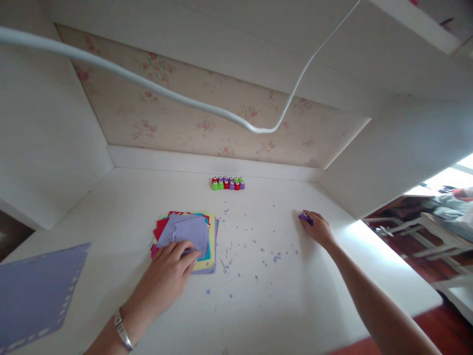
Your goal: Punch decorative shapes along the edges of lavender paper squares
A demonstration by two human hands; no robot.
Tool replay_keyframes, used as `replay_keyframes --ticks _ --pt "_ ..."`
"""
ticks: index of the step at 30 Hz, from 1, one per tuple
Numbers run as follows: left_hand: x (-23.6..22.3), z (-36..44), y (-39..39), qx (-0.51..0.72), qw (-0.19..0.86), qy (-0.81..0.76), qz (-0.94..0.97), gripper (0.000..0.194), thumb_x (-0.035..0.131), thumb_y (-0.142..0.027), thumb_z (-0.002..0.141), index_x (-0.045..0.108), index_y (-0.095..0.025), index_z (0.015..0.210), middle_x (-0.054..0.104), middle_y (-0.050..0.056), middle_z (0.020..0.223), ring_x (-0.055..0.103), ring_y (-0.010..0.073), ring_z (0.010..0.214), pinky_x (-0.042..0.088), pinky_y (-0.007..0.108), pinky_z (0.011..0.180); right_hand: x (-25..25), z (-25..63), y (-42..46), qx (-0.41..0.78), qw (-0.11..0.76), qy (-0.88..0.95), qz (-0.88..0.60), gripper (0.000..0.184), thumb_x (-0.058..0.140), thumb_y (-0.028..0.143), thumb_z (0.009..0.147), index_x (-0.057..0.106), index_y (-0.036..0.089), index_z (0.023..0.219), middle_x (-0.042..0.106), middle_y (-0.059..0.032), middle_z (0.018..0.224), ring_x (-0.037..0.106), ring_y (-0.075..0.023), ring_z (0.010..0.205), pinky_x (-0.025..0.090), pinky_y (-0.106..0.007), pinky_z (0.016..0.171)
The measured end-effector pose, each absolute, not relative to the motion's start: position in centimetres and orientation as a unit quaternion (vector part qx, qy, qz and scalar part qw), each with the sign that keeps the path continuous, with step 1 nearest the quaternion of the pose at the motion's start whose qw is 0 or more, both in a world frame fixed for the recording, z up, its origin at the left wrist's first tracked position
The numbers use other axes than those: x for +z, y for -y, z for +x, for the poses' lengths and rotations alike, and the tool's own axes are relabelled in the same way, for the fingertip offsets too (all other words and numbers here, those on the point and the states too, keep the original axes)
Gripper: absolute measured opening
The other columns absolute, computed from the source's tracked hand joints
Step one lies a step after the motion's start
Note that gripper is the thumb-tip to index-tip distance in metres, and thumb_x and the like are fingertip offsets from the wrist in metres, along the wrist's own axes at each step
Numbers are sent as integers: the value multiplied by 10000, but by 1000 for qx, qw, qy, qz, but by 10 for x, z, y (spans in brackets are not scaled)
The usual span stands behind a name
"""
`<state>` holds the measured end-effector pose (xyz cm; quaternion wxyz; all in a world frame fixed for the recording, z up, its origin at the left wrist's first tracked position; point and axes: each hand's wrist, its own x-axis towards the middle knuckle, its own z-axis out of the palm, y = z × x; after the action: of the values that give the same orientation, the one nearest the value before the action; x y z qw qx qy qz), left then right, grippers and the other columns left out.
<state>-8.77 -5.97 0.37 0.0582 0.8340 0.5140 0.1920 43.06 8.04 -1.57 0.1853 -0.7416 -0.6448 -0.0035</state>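
A stack of coloured paper sheets (211, 236) in red, yellow, blue and purple lies left of the middle of the white desk. On top of it is a small purple paper (190, 230) with a cut, uneven edge. My left hand (173, 261), a silver bracelet at its wrist, rests there with fingers curled over the paper's lower edge. Far to the right, my right hand (318, 228) is closed around a small purple craft punch (306, 218), low over the desk. The fingers hide part of the punch.
Several red, green and purple craft punches (228, 183) stand in two rows near the back. Purple paper bits (276, 258) are scattered mid-desk. A large purple sheet (37, 296) with punched edges lies at left. A white cable (207, 106) hangs across the front.
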Motion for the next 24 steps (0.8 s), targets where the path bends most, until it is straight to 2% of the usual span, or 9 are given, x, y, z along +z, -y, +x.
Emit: replay_keyframes --ticks 5,10,16,24 --pt "8 -87 62 197 57 -516 832 255 465 -216 950 645 -285 1116 592 41 1086 551 212 997 463 390 880 -12 378 -83 4 178 674 -717 440 533 373 826 625 289 1247 615 -99 1263 591 -273 1147 454 -395 983" --pt "7 -87 62 198 61 -520 829 254 481 -195 939 644 -294 1106 591 32 1093 551 214 1012 464 382 882 -6 281 -90 46 181 691 -698 453 529 337 856 576 292 1305 570 -71 1335 593 -262 1122 463 -389 958" --pt "8 -87 62 192 65 -521 829 218 481 -212 952 646 -277 1079 584 38 1082 540 216 1017 461 396 889 -1 171 -111 60 182 737 -649 437 526 358 883 558 307 1317 567 -54 1332 604 -237 1093 464 -327 921" --pt "13 -86 63 181 68 -527 827 227 476 -175 949 638 -269 1079 581 44 1087 532 219 1013 458 404 886 7 115 -145 53 182 727 -659 427 557 420 862 586 295 1269 625 -84 1246 613 -284 1054 480 -368 852"
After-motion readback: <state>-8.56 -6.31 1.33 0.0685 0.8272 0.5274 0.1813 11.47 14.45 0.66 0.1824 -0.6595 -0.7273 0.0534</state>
